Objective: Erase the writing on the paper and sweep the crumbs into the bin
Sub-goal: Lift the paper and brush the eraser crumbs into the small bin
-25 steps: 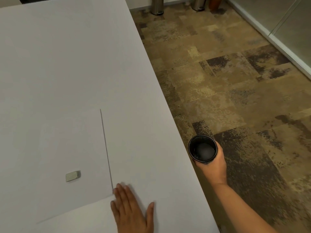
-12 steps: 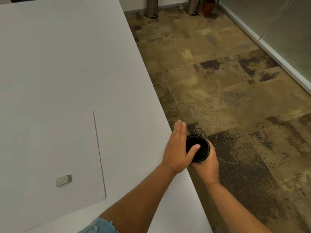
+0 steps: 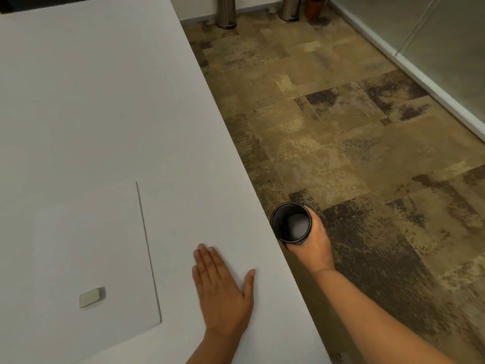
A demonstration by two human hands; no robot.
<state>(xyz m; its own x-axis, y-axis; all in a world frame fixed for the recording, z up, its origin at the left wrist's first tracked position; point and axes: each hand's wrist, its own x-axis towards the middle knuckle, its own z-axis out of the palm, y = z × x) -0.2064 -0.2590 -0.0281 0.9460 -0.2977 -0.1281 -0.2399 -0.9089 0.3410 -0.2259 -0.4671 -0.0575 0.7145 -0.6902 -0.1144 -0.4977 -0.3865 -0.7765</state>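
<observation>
A white sheet of paper [image 3: 78, 258] lies on the white table [image 3: 105, 101] at the lower left, and I see no writing on it. A small grey-white eraser [image 3: 91, 296] rests on the sheet near its lower right part. My left hand [image 3: 223, 290] lies flat on the table, fingers straight, right of the paper. My right hand [image 3: 313, 240] grips a small black bin [image 3: 290, 223] just off the table's right edge, its mouth about level with the tabletop. No crumbs are visible at this scale.
The table's right edge runs diagonally from top centre to bottom right. Beyond it is patterned brown carpet [image 3: 341, 127]. Two metal cylinders [image 3: 225, 11] and a brown pot [image 3: 313, 7] stand at the far wall. A glass partition [image 3: 433, 48] runs along the right.
Half a second ago my left hand was at the table edge against the bin's rim. It has drawn back left and now lies flat on the table near the paper. The bin stays at the edge.
</observation>
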